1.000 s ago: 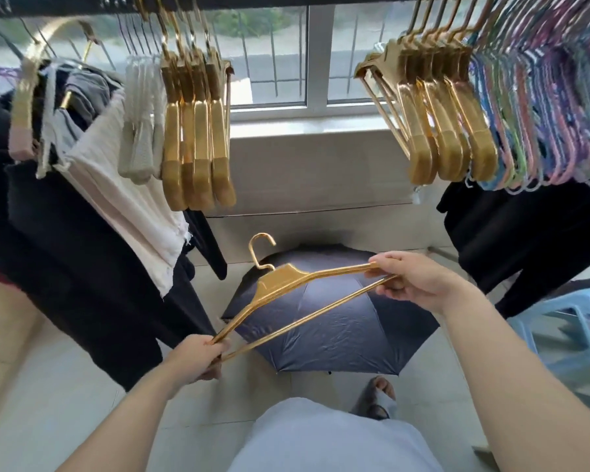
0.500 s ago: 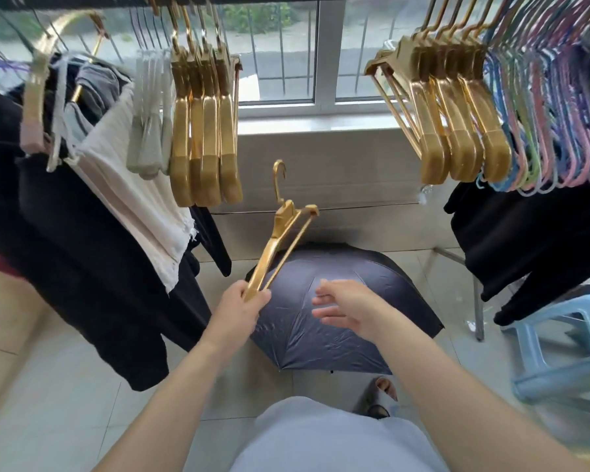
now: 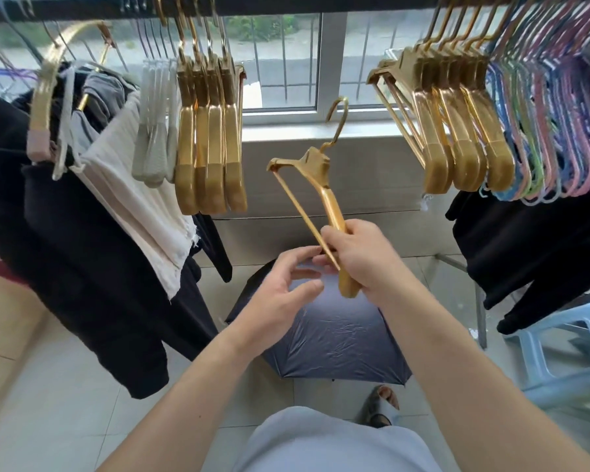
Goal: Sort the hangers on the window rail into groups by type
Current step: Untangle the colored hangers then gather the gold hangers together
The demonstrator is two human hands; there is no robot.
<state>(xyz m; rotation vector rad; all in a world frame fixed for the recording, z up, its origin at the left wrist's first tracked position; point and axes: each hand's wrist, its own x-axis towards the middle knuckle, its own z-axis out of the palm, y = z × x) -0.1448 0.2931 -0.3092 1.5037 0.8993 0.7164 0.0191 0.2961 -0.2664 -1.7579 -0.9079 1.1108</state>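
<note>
Your right hand (image 3: 358, 257) grips 1 glossy gold plastic hanger (image 3: 324, 195) below the dark window rail (image 3: 286, 5), your left hand (image 3: 280, 294) loose beside it, while 2 gold clusters, seemingly alike, hang apart, so sorting looks partly done.

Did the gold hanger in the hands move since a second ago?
Yes. The gold hanger swung from flat above the umbrella to upright, hook toward the window, now gripped by the right hand.

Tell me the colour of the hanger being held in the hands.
Gold, seen in the head view: the hanger is gripped by the right hand.
</note>
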